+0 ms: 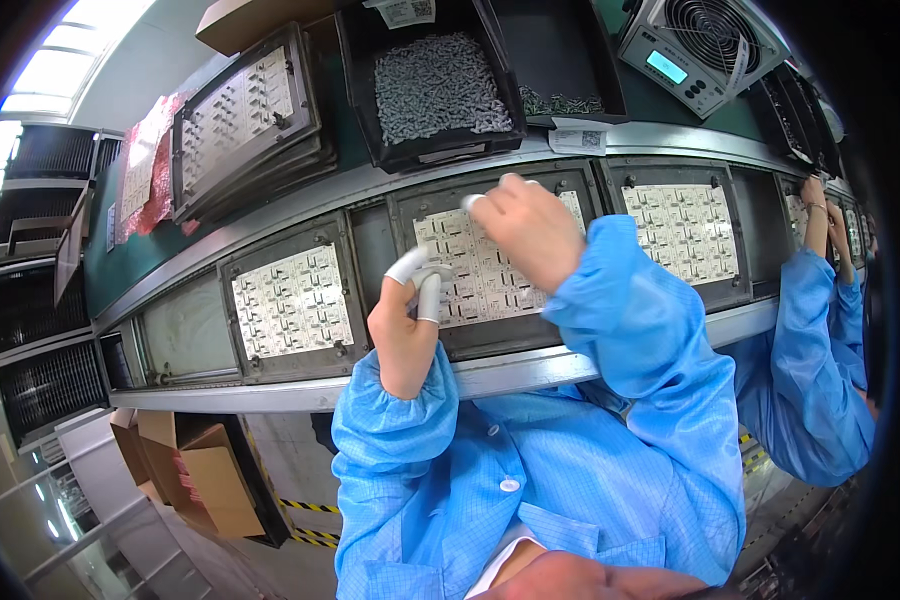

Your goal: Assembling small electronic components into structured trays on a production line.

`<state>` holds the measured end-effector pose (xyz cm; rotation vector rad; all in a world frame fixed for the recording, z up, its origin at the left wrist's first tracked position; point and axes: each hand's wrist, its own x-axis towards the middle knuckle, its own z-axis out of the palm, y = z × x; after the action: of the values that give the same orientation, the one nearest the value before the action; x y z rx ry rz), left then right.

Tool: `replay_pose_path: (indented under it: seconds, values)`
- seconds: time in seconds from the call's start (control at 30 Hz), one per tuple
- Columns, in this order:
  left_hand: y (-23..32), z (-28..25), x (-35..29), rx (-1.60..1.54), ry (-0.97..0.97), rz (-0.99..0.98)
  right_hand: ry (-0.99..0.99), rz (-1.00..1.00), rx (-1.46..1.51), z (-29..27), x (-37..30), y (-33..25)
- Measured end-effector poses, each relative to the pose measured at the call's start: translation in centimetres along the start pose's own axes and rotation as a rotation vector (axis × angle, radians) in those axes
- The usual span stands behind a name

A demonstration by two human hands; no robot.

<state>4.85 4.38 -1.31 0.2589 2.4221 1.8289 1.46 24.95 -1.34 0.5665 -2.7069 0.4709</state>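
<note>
- The middle circuit board [475, 285], pale and dotted with small upright parts, lies in a dark frame [490, 346] on the rail line, directly before the person.
- The left hand [402, 325] is over the board's left edge, fingers bent, white covers on the fingertips; whether it grips a part cannot be told.
- The right hand [532, 235], slightly blurred, is over the upper part, fingers curled; any part in it is hidden.
- Possible trouble: a low wrist or loose cuff could knock upright parts askew; slippery finger covers could let a tiny piece drop; the hands block the view, so a misplaced part could be missed.
- Beyond the rail, a black bin [435, 85] of metallic pieces and its neighbour [560, 60] carry white labels with square codes; their print is too small to read.
- A fan unit [705, 50] has a lit display, its characters unclear.
</note>
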Motion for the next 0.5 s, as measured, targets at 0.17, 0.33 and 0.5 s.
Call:
replay_pose_path:
  seconds: [0.17, 0.33, 0.5]
  values:
    - [1.0, 1.4, 2.1, 0.569, -0.064, 0.485, -0.198, -0.040, 0.216, -4.0, -4.5, 0.5]
    - [-0.5, 2.9, 4.1, 0.608, -0.138, 0.458, -0.197, -0.076, 0.177, -3.1, -6.7, 0.5]
    - [-1.1, 3.1, 4.7, 0.649, -0.107, 0.426, -0.165, -0.064, 0.158, -2.5, -7.0, 0.4]
